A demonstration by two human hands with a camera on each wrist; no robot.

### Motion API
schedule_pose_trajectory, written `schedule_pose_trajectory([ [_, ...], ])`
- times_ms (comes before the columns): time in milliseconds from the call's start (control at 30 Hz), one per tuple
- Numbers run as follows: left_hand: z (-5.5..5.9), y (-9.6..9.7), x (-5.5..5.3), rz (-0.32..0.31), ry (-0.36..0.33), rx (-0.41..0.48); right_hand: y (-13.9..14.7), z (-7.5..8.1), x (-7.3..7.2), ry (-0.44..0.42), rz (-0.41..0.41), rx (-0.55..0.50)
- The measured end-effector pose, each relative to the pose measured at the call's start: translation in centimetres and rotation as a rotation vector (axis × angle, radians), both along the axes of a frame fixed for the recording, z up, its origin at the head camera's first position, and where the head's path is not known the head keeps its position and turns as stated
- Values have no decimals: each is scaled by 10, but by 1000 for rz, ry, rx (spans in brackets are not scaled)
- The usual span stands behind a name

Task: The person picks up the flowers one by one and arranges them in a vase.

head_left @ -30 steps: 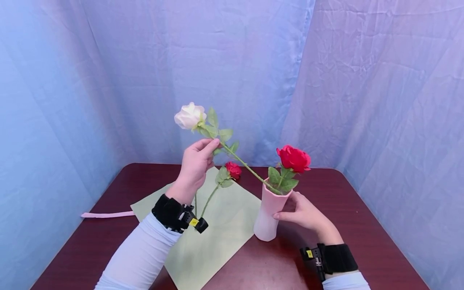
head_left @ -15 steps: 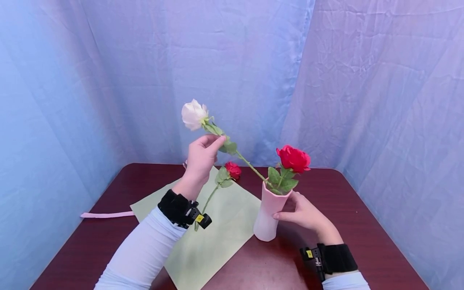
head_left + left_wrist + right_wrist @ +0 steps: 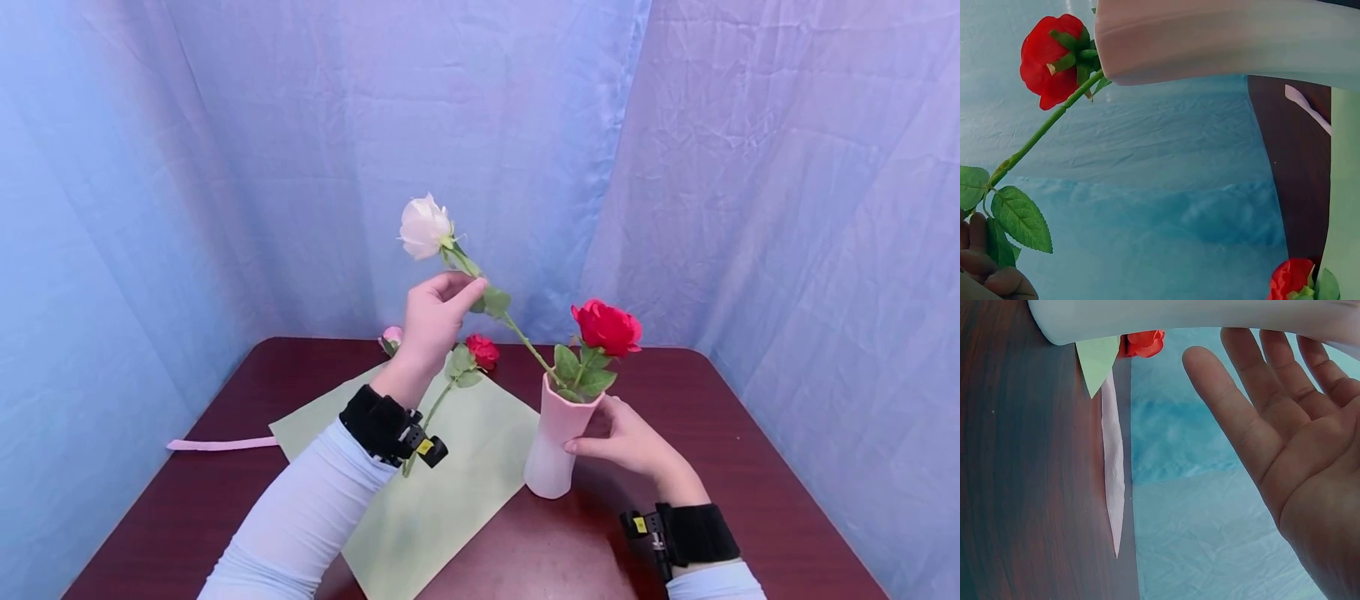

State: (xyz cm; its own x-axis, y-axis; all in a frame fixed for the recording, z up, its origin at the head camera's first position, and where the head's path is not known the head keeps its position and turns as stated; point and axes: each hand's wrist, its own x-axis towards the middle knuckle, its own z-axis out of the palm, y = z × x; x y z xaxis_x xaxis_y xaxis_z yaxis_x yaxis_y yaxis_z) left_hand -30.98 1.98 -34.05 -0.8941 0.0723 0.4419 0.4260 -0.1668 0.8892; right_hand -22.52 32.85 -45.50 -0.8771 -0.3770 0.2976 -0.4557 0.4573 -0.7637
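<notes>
A white rose leans up and left, its stem reaching into the mouth of a pink-and-white vase. My left hand pinches this stem among the leaves just below the bloom; in the left wrist view, fingers show at the lower-left corner. A red rose stands in the same vase, leaning right. My right hand holds the vase from the right, thumb at the front and fingers reaching behind. The right wrist view shows fingertips against the vase wall.
A pale green sheet lies left of the vase. On it rests a second red rose. A pink bud shows partly behind my left arm. A pink ribbon lies on the dark table, with curtains behind.
My left hand has moved right and slightly up, bringing the white rose nearer upright. The pink bud has come into view behind my arm. My right hand and the vase have stayed put.
</notes>
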Motion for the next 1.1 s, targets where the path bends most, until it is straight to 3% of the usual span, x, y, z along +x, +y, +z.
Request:
schedule_pose_trajectory([
  [200,4,4,-1,16,87,-18,1,-2,0,5,17,-12],
  [800,0,28,9,-53,188,-217,-2,-6,-5,2,51,-11],
  [1100,-4,38,11,-63,221,-248,1,-5,-6,15,53,-4],
])
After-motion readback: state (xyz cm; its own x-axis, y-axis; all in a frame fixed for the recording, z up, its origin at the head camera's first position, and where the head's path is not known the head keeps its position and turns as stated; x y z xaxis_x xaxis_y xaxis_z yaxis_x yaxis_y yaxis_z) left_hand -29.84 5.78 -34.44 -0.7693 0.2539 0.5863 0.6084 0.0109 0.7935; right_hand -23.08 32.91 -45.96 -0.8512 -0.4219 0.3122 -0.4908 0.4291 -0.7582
